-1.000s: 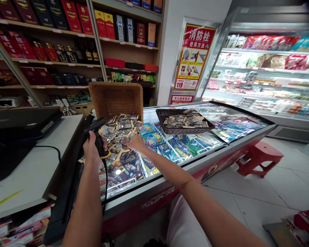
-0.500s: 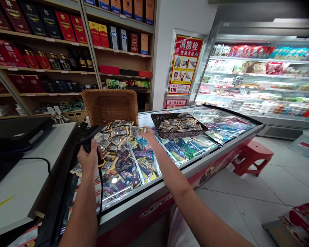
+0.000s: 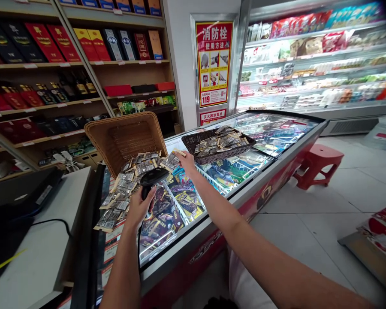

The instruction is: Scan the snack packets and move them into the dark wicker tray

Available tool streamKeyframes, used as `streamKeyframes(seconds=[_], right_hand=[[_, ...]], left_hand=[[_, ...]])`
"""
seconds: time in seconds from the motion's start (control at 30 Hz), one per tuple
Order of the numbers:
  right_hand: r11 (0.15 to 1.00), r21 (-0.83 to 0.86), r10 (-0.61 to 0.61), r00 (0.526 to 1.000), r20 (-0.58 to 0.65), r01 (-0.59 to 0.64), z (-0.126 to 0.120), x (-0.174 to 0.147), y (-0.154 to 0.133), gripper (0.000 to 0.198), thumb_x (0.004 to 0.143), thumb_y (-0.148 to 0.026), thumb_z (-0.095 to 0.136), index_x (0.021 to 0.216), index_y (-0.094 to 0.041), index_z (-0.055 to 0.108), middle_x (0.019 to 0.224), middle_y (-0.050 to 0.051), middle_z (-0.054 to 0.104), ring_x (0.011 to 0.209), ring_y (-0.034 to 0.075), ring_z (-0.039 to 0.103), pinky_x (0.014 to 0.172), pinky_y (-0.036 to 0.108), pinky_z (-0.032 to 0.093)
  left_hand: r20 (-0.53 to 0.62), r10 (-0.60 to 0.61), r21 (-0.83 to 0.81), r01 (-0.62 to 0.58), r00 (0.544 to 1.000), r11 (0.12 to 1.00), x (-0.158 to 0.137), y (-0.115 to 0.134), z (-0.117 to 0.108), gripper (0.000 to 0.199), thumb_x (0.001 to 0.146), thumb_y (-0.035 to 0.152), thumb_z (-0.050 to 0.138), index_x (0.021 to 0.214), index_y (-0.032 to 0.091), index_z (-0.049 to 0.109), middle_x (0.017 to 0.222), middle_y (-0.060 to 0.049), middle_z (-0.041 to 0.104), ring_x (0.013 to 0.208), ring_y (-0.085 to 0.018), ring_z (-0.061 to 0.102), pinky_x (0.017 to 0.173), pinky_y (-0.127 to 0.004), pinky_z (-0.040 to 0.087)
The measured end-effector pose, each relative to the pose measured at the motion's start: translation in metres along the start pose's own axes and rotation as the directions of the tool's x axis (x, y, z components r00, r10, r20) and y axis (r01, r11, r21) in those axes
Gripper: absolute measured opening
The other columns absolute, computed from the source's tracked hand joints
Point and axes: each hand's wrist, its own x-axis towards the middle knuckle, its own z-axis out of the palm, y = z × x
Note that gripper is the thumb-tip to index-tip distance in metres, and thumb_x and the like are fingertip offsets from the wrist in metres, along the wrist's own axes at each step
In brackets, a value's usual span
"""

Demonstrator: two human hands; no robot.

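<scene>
My left hand (image 3: 141,205) is closed around the grip of a black handheld barcode scanner (image 3: 153,175), whose head points right. A cord hangs from it over the freezer's front. Between the fingers of my right hand (image 3: 187,162) is a small flat snack packet (image 3: 171,162), held in front of the scanner head. Many similar packets (image 3: 124,184) are heaped on the freezer's glass top, spilling from a tan wicker basket (image 3: 124,128) tipped on its side. Just beyond my right hand stands a dark woven basket (image 3: 223,159) with more such packets in it.
The chest freezer (image 3: 257,189) stretches away to the right, with ice-cream packs under its glass. At left is a white counter (image 3: 56,240) bearing a black device. A red stool (image 3: 320,165) stands on the floor beside the freezer. Shelves of boxes line the back.
The scanner in my left hand has moved right, nearer the packet in my right hand. My right hand has lifted the packet off the heap. The camera view has shifted too.
</scene>
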Motion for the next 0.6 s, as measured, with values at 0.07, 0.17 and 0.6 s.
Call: streamKeyframes(seconds=[0.07, 0.17, 0.6], right_hand=[[1.000, 0.005, -0.001, 1.000, 0.001, 0.001, 0.001, 0.001, 0.002, 0.036, 0.074, -0.046, 0.081, 0.087, -0.017, 0.064, 0.051, -0.009, 0.041, 0.043, 0.008, 0.043, 0.041, 0.022, 0.031], [1.000, 0.017, -0.015, 1.000, 0.016, 0.014, 0.002, 0.001, 0.006, 0.032, 0.076, -0.043, 0.080, 0.084, -0.017, 0.063, 0.050, -0.010, 0.040, 0.041, 0.007, 0.039, 0.039, 0.022, 0.028], [0.995, 0.065, 0.078, 0.987, -0.142, -0.069, -0.004, 0.027, 0.013, 0.018, 0.086, -0.032, 0.070, 0.087, -0.017, 0.060, 0.053, -0.007, 0.046, 0.045, 0.010, 0.049, 0.042, 0.020, 0.037]], left_hand=[[0.005, -0.005, -0.003, 0.005, 1.000, 1.000, 0.003, -0.006, 0.000, 0.050, 0.080, 0.066, 0.072, 0.081, 0.019, 0.052, 0.062, 0.004, 0.051, 0.042, -0.009, 0.045, 0.038, -0.022, 0.035], [0.019, -0.004, -0.002, 0.004, 1.000, 1.000, 0.005, -0.010, -0.001, 0.050, 0.081, 0.066, 0.072, 0.084, 0.020, 0.052, 0.064, 0.005, 0.053, 0.043, -0.009, 0.046, 0.040, -0.022, 0.037], [-0.247, -0.033, -0.161, -0.008, 0.968, 0.987, 0.003, 0.010, -0.023, 0.058, 0.070, 0.069, 0.081, 0.084, 0.017, 0.057, 0.060, 0.003, 0.056, 0.043, -0.009, 0.045, 0.039, -0.021, 0.035]])
